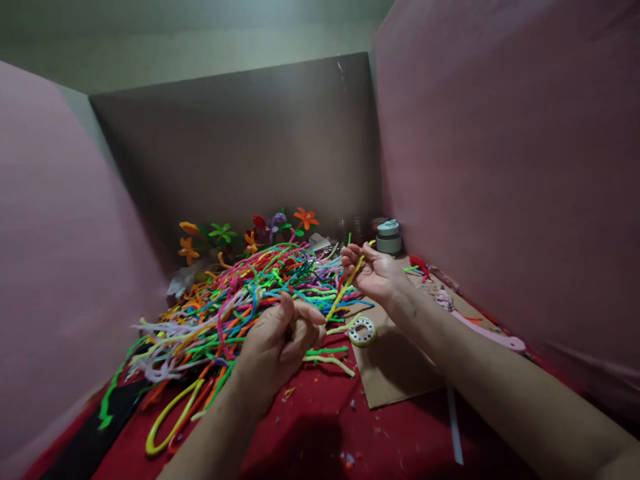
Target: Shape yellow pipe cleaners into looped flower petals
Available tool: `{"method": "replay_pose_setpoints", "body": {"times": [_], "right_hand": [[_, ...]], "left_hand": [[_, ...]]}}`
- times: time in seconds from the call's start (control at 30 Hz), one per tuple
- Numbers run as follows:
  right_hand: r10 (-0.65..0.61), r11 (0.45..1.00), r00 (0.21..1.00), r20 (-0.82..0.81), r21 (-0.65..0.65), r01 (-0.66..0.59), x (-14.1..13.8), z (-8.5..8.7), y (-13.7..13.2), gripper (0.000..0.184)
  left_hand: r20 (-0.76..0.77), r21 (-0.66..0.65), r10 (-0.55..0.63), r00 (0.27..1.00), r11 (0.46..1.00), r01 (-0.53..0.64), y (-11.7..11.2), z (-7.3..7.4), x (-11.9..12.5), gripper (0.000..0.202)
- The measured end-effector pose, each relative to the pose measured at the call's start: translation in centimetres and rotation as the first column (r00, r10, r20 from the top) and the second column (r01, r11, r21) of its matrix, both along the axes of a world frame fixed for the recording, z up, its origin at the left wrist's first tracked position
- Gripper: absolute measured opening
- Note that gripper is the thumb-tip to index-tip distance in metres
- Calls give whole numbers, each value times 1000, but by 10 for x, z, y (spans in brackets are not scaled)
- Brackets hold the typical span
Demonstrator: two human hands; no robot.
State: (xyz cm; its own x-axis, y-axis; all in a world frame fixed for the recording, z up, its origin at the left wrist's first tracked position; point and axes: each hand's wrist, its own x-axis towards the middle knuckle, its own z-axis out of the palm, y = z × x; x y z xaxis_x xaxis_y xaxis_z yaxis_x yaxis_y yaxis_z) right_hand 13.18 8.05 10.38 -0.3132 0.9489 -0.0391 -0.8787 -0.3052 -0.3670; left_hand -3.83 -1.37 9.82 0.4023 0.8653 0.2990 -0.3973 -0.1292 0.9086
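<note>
A yellow pipe cleaner (344,293) runs slantwise between my two hands. My left hand (285,337) is closed, with thumb and fingers pinching its lower end. Higher up and to the right, my right hand (375,275) has its fingers curled and palm partly turned up. The pipe cleaner crosses its fingers, and a short yellow tip shows above the thumb. Behind the left hand spreads a large heap of coloured pipe cleaners (270,267). A white and yellow spool (362,331) lies below the right hand on a piece of cardboard (387,370).
Pipe-cleaner flowers (223,232) stand behind the heap. A lidded jar (389,237) is at the back right. A pink long-handled tool (487,333) rests beside my right forearm. Small scraps dot the red cloth (310,427). Pink panels (510,167) enclose both sides.
</note>
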Motion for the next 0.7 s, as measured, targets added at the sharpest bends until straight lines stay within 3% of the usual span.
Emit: {"method": "replay_pose_setpoints", "body": {"times": [0.27, 0.6, 0.7], "right_hand": [[6, 999, 1000, -5, -51, -6, 5, 3, 1, 40], [90, 991, 996, -10, -94, -91, 9, 2, 6, 31], [123, 991, 992, -13, -50, -123, 10, 2, 7, 34]], "left_hand": [[-22, 39, 13, 1000, 999, -12, 5, 2, -8, 44], [-345, -14, 31, 938, 999, -38, -9, 3, -11, 48], [-416, -2, -1, 909, 1000, 1, -13, 0, -10, 47]]}}
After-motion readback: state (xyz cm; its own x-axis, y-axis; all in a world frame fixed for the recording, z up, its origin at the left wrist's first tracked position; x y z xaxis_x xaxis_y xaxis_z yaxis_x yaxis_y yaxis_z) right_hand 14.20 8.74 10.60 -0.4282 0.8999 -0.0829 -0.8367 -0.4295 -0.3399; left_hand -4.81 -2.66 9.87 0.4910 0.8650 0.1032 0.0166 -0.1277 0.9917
